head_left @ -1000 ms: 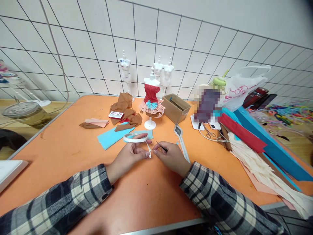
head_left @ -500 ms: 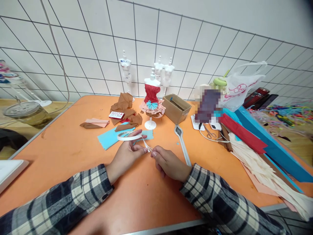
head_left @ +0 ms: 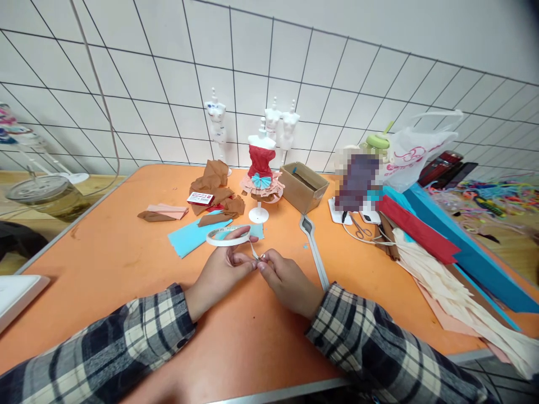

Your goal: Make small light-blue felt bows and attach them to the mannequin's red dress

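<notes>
My left hand [head_left: 225,268] holds a roll of white tape [head_left: 227,242], the ring resting around its raised fingers. Thumb and forefinger pinch the short loose strip [head_left: 254,250] hanging from the roll. My right hand [head_left: 288,279] is closed, its fingertips meeting the strip's end right beside the left fingertips. It grips a thin pointed tool that looks like tweezers, mostly hidden by the fingers. Beyond the hands stands a small dress form [head_left: 261,160] in a red bodice, with a pink ruffled skirt and blue bow.
Behind the hands lie blue paper [head_left: 191,238], brown crumpled paper [head_left: 210,175] and a small white-and-red box [head_left: 200,198]. A cardboard box [head_left: 305,191], a grey-white strip [head_left: 315,252], scissors [head_left: 362,229] and cream paper [head_left: 425,275] are to the right. Bare dress forms [head_left: 217,120] stand against the wall.
My right hand has turned and moved left against the left fingertips, covering the dark tool seen earlier. The tape roll shifted left, then slightly back right.
</notes>
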The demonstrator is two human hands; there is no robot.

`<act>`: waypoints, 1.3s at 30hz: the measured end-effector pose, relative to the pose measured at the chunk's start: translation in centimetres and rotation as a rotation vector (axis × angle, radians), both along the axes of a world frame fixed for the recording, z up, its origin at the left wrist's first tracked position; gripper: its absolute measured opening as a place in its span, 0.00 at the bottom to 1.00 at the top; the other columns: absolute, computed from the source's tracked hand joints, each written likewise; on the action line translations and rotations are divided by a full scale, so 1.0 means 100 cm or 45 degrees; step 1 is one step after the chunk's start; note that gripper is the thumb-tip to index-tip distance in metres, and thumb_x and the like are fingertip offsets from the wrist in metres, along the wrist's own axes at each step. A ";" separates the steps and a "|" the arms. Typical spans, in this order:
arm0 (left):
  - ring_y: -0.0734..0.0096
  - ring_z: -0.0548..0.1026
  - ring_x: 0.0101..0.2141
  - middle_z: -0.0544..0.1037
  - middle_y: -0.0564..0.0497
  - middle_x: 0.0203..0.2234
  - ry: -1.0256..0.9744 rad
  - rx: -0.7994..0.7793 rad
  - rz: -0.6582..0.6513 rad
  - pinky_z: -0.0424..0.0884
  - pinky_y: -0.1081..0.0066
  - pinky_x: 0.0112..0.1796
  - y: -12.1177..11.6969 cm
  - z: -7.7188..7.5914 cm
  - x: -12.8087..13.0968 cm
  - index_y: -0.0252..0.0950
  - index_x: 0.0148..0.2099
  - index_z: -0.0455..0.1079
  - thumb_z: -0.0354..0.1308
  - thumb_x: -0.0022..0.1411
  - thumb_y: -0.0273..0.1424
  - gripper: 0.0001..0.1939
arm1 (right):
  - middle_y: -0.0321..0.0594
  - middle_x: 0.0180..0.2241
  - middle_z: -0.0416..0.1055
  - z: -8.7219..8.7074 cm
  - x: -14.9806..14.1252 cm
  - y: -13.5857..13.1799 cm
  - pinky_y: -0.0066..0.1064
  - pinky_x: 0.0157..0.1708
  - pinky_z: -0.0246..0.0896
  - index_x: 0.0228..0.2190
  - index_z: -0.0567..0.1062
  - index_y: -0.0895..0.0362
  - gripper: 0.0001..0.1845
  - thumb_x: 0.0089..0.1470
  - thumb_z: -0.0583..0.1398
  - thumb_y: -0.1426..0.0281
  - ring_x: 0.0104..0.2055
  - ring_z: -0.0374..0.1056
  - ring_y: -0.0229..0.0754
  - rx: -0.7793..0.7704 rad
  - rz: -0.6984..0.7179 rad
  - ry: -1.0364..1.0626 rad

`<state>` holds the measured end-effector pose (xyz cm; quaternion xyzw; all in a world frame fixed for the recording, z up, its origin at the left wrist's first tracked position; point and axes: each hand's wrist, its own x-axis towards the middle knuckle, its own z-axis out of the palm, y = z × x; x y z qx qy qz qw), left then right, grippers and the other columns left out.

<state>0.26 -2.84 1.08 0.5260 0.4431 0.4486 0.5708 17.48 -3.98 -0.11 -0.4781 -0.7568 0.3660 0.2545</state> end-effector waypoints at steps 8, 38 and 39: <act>0.80 0.74 0.24 0.69 0.44 0.51 -0.030 0.018 0.044 0.72 0.71 0.31 -0.001 0.000 0.000 0.42 0.63 0.55 0.66 0.50 0.30 0.40 | 0.35 0.28 0.67 -0.002 -0.002 0.000 0.27 0.27 0.48 0.36 0.63 0.55 0.08 0.64 0.49 0.65 0.27 0.62 0.38 0.022 -0.020 0.040; 0.82 0.73 0.25 0.69 0.43 0.53 -0.039 -0.064 0.024 0.73 0.69 0.36 0.002 0.003 -0.004 0.40 0.61 0.57 0.68 0.48 0.29 0.39 | 0.28 0.22 0.58 0.013 0.043 0.029 0.26 0.27 0.47 0.42 0.73 0.56 0.17 0.52 0.62 0.60 0.25 0.55 0.35 -0.025 0.091 -0.202; 0.82 0.74 0.25 0.69 0.43 0.54 -0.034 -0.067 0.022 0.73 0.68 0.37 0.002 0.003 -0.004 0.40 0.62 0.57 0.68 0.48 0.29 0.39 | 0.28 0.21 0.57 0.013 0.045 0.031 0.27 0.26 0.47 0.40 0.74 0.56 0.15 0.53 0.62 0.61 0.24 0.55 0.34 -0.015 0.050 -0.205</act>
